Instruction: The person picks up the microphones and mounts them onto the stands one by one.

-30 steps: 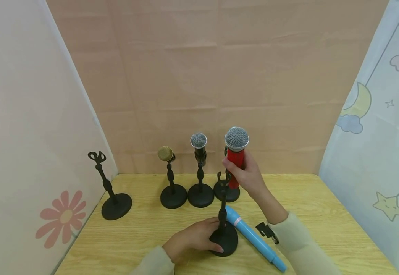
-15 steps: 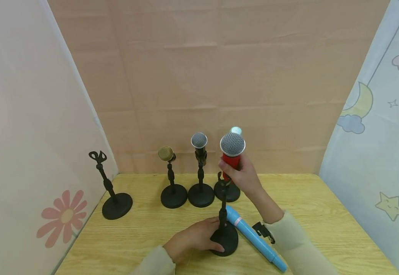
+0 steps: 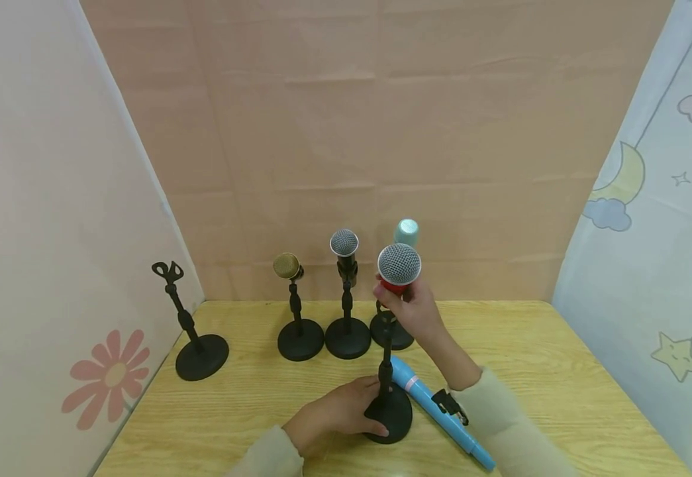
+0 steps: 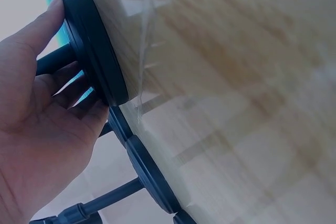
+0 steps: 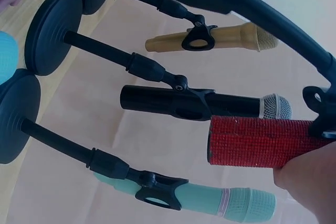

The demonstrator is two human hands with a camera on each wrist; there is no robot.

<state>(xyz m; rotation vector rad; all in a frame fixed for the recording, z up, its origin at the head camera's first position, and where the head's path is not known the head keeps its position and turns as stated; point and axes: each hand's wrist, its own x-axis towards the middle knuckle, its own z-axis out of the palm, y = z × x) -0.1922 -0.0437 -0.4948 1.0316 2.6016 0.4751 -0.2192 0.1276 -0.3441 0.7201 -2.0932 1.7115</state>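
My right hand [image 3: 420, 311] holds a red microphone [image 3: 399, 265] with a silver mesh head. In the right wrist view its glittery red handle [image 5: 257, 142] lies against the clip [image 5: 320, 106] of the nearest black microphone stand; whether it sits inside the clip I cannot tell. My left hand [image 3: 348, 411] grips that stand's round base [image 3: 398, 414], thumb over the rim. The left wrist view has the fingers [image 4: 81, 90] around the same base. Beside the base lies a blue microphone [image 3: 435, 404], its lower part passing near my right sleeve.
Behind stand a gold microphone [image 3: 288, 266], a black one [image 3: 344, 244] and a mint one [image 3: 406, 232], each clipped on a black stand. Farther left is a stand [image 3: 201, 358] with a bare clip. A small black clip-like piece [image 3: 449, 405] shows by the right sleeve.
My right hand has lowered the red microphone and shifted it left and nearer, over the front stand's clip. The mint microphone has come into sight behind it. My left hand has stayed put.
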